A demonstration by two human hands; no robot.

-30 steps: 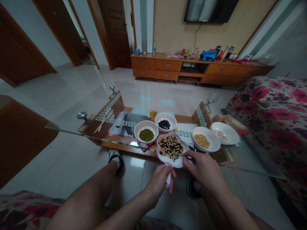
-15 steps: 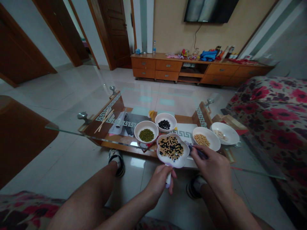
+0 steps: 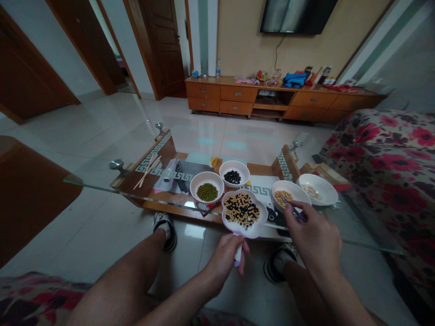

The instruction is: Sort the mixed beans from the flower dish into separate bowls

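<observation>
My left hand (image 3: 224, 258) is closed round the handle of a white and lilac flower-shaped bowl (image 3: 250, 231), which carries mixed yellow soybeans and black beans at the table's near edge. In my right hand (image 3: 314, 233) are dark tweezers (image 3: 299, 214), their tips over the soybeans (image 3: 282, 197) in a round white bowl (image 3: 302, 194). Whether the tips grip a bean is too small to tell. Left of these stand a white bowl (image 3: 194, 184) of green mung beans and another white bowl (image 3: 238, 164) of black beans.
A further white bowl (image 3: 328, 190) with pale pieces stands at the right on the glass table (image 3: 102, 188). Chopsticks (image 3: 147, 172) and papers lie on the left. A flowered sofa (image 3: 390, 149) is at the right, and a wooden cabinet (image 3: 238, 93) runs along the back wall.
My right hand has moved right with the tweezers, from the flower-shaped bowl's edge to the bowl of soybeans. My left hand holds its bowl in almost the same place.
</observation>
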